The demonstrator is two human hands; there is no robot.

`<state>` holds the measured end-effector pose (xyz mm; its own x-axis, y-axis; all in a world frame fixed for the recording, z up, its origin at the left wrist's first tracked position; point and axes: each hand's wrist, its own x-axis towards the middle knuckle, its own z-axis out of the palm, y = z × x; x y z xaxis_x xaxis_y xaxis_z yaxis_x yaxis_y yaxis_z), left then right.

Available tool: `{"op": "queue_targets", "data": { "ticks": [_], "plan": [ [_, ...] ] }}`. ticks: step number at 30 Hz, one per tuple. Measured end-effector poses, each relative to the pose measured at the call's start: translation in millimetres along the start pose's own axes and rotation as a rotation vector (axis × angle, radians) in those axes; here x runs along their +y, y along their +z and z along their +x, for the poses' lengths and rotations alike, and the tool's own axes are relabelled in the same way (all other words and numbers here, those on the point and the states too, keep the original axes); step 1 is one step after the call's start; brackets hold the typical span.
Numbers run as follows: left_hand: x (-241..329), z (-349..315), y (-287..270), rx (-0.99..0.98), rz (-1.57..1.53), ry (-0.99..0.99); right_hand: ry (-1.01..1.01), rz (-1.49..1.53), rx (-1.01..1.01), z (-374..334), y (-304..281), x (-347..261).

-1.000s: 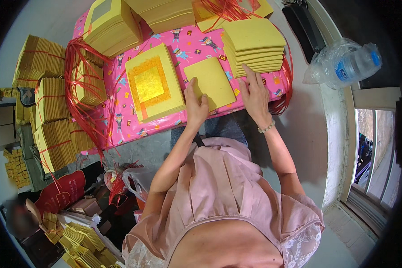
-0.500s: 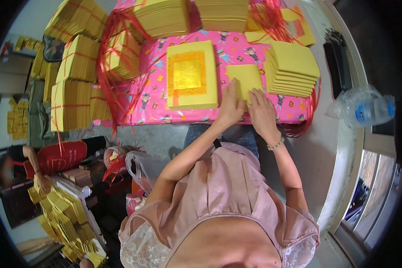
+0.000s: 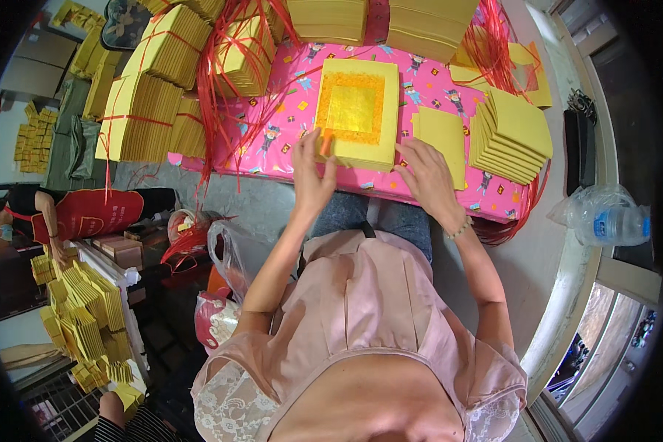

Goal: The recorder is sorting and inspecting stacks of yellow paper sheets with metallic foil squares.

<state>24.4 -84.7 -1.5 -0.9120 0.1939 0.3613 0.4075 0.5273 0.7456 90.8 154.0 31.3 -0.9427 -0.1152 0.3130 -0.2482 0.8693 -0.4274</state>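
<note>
A stack of yellow paper sheets (image 3: 387, 88) lies on the table, its top sheet bearing an orange-edged gold square (image 3: 350, 109). My left hand (image 3: 314, 177) is at the stack's near left corner, thumb and fingers apart, beside a small orange-red strip (image 3: 325, 141). Near the stack's right edge is my right hand (image 3: 429, 177), its fingers spread and bent; whether they touch the paper I cannot tell. Partly under that hand's fingertips sits a smaller pile of plain yellow sheets (image 3: 443, 136). Farther right, a fanned stack of yellow paper (image 3: 512, 136) stands on the table.
Red-tied yellow bundles (image 3: 144, 110) and hanging red strings (image 3: 212, 96) crowd the table's left. Tall yellow stacks (image 3: 427, 26) line the back of the pink cloth (image 3: 287, 110). A plastic bottle (image 3: 615, 225) lies right. At far left, a person in a red apron (image 3: 99, 215) handles yellow bundles.
My left hand has moved left from the small pile to the gold-square stack's near corner. My right hand has lifted off the pile's near edge toward that stack. The view has shifted.
</note>
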Motion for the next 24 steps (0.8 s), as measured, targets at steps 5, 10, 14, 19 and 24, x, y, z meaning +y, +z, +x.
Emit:
{"op": "queue_targets", "data": {
  "ticks": [5,10,14,19,24],
  "plan": [
    [-21,-1,-11,-0.085,-0.077,-0.130,-0.138,-0.002,-0.044,14,17,-3],
    [-43,-5,-1,-0.101,-0.190,-0.138,-0.169,-0.057,-0.078,24,22,-2],
    [-50,-8,2,-0.140,-0.254,-0.213,-0.136,-0.056,-0.121,24,21,-3],
    [-56,-5,3,-0.142,-0.155,-0.181,0.089,0.080,-0.109,18,27,-7],
    [-51,0,2,-0.076,-0.029,-0.042,0.188,0.136,-0.137,18,33,-10]
  ]
}}
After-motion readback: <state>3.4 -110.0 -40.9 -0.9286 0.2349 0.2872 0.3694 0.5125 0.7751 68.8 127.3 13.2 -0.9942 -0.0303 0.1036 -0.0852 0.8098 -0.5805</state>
